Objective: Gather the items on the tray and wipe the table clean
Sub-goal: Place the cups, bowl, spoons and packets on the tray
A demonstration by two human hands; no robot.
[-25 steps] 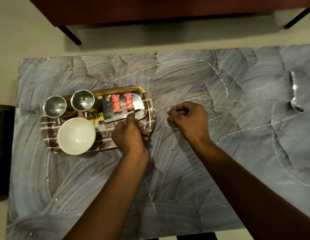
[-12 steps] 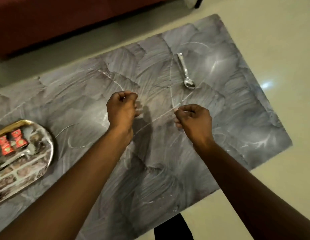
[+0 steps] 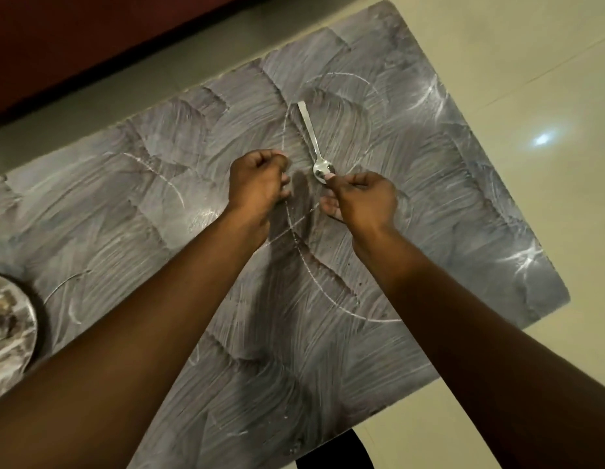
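Spoon [image 3: 315, 145], slim polished steel, lies near the streaky grey bench's [image 3: 463, 204] far edge; our right hand [image 3: 363, 198] pinches its bowl, left hand [image 3: 257, 181] fisted, holding nothing we see.

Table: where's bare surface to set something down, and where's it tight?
The table is bare right of the spoon out to the far right edge, and bare between the tray and the left hand. It is crowded at the spoon bowl, where the right hand reaches in.
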